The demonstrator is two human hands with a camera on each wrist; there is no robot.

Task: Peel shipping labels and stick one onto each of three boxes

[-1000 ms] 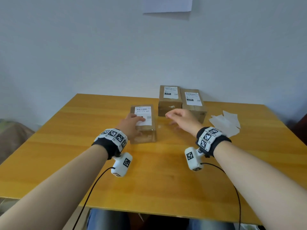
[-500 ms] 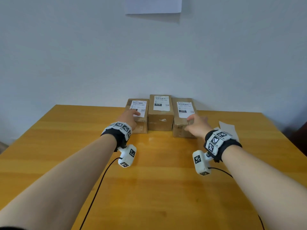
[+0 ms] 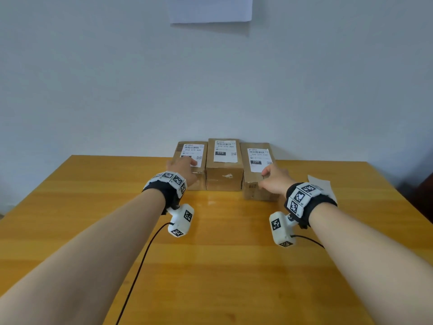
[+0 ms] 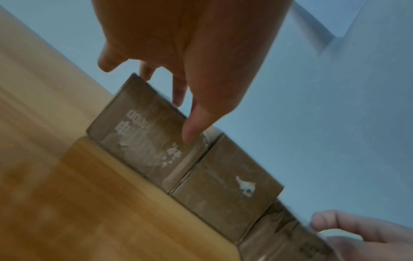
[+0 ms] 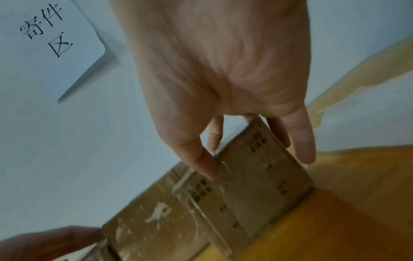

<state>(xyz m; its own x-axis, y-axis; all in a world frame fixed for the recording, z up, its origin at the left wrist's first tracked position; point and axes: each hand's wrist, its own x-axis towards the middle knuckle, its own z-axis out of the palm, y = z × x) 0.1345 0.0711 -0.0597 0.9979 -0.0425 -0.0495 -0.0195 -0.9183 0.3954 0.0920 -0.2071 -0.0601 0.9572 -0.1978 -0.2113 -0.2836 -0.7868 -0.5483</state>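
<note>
Three brown cardboard boxes stand in a row at the table's back edge, against the wall, and each has a white shipping label on top. My left hand (image 3: 185,171) holds the left box (image 3: 199,181), fingers over its top and label and thumb (image 4: 194,130) on its near face. The middle box (image 3: 224,174) is untouched and sits flush with the left one. My right hand (image 3: 273,181) grips the right box (image 3: 254,191), which stands slightly nearer. Its thumb (image 5: 201,162) is at one edge and its fingers (image 5: 301,141) are down the other side.
Peeled white backing papers (image 3: 322,184) lie on the wooden table (image 3: 210,266) behind my right wrist. A white paper sign (image 3: 210,8) hangs on the wall above the boxes. Camera cables trail from both wrists toward the near table edge.
My left hand slid the left box from mid-table back beside the middle box. My right hand moved from hovering onto the right box. My head view lifted toward the wall.
</note>
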